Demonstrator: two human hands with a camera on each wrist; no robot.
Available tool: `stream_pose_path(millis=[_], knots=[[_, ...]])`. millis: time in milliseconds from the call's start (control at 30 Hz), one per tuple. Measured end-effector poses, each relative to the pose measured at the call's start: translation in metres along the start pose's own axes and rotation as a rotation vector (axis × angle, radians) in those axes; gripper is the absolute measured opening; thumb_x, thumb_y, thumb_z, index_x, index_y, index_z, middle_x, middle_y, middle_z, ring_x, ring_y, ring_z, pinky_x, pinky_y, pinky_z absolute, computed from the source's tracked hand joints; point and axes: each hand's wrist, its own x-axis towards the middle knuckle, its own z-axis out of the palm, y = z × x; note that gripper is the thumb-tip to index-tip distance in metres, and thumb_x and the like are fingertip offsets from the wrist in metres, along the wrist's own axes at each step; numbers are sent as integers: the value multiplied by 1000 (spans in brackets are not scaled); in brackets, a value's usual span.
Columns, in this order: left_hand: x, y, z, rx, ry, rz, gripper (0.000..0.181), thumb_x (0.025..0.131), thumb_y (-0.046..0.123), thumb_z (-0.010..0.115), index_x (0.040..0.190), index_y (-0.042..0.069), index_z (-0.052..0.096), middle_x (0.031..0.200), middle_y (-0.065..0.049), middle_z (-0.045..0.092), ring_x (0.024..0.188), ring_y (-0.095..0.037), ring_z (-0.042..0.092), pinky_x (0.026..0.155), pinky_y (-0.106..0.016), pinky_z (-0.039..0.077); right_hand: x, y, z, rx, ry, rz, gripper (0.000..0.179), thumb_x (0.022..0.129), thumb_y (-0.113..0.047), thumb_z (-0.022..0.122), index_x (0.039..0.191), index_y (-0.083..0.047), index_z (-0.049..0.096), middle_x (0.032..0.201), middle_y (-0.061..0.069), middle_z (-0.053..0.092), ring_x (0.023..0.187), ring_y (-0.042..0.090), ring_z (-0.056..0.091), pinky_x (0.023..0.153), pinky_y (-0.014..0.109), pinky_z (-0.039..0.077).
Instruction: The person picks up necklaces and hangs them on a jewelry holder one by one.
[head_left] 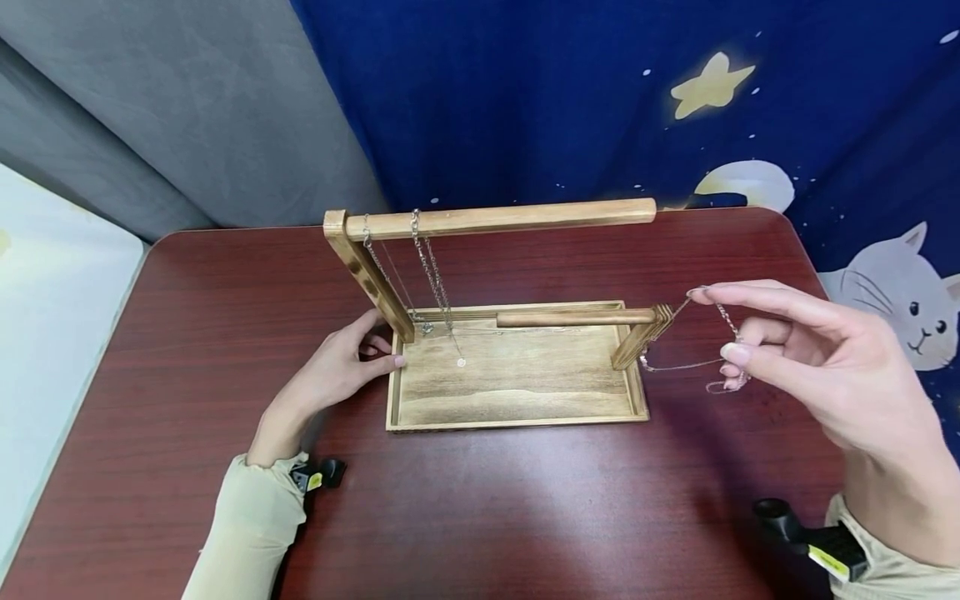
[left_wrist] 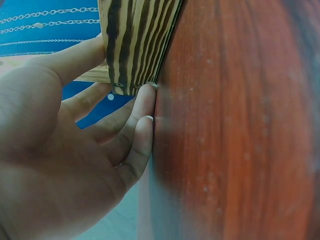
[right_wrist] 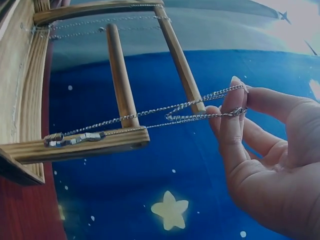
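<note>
Right hand [head_left: 832, 358]: grip together, pinching silver necklace [right_wrist: 172, 118] alongside lower bar [head_left: 573, 318]. Left hand [head_left: 337, 362]: grip curled on wooden stand [head_left: 517, 375], at its left end.

Head view, clock centred on the tray [head_left: 517, 406], which was the only 1. Posts came to 2: left post [head_left: 371, 282] at 10, right post [head_left: 641, 340] at 3. Rods, 2: upper rod [head_left: 517, 217] at 12, lower rod [head_left: 573, 318] at 2. Necklaces: 1 held necklace [right_wrist: 150, 112] at 3, plus at least 2 hanging necklaces [head_left: 429, 262] around 10–11; overlap hid the exact number. Hands, 2: left hand [head_left: 337, 367] at 9, right hand [head_left: 832, 358] at 3. Table [head_left: 525, 508] was 1. Printed figures: 1 star [head_left: 711, 86] at 1, 1 moon [head_left: 772, 177] at 2, 1 cat [head_left: 888, 304] at 3.
</note>
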Motion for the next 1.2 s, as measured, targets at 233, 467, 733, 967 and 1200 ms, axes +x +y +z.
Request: stream_pose_path(millis=[233, 467, 733, 967, 1200], knots=[[1, 0, 0, -7, -4, -5, 53, 92, 25, 74, 137, 16, 49, 100, -7, 68, 91, -18, 64, 79, -35, 50, 1, -6, -5, -18, 55, 23, 54, 78, 37, 49, 130, 26, 42, 120, 28, 61, 70, 25, 64, 62, 31, 57], [1, 1, 0, -9, -8, -14, 52, 92, 25, 74, 138, 18, 49, 100, -7, 69, 91, -18, 64, 78, -36, 49, 6, -8, -3, -41, 109, 39, 55, 78, 36, 50, 131, 24, 45, 132, 29, 55, 71, 24, 64, 65, 29, 57], [2, 1, 1, -14, -9, -16, 52, 93, 25, 73, 138, 18, 49, 100, -7, 68, 92, -18, 64, 79, -37, 50, 15, -14, 2, -42, 118, 52, 54, 79, 35, 52, 131, 24, 46, 133, 29, 55, 71, 24, 65, 65, 32, 58], [1, 1, 1, -12, -7, -12, 51, 92, 24, 74, 137, 17, 50, 98, -6, 69, 90, -17, 64, 78, -36, 50, 21, -16, 6, -57, 135, 49, 53, 79, 33, 55, 130, 23, 47, 131, 29, 56, 71, 24, 65, 66, 29, 58], [0, 0, 0, -12, -11, -16, 54, 92, 25, 73, 140, 19, 48, 100, -7, 68, 91, -18, 64, 79, -36, 49, 34, -19, 9, -75, 147, 46, 50, 81, 30, 58, 130, 21, 50, 132, 28, 56, 70, 24, 66, 70, 28, 58]])
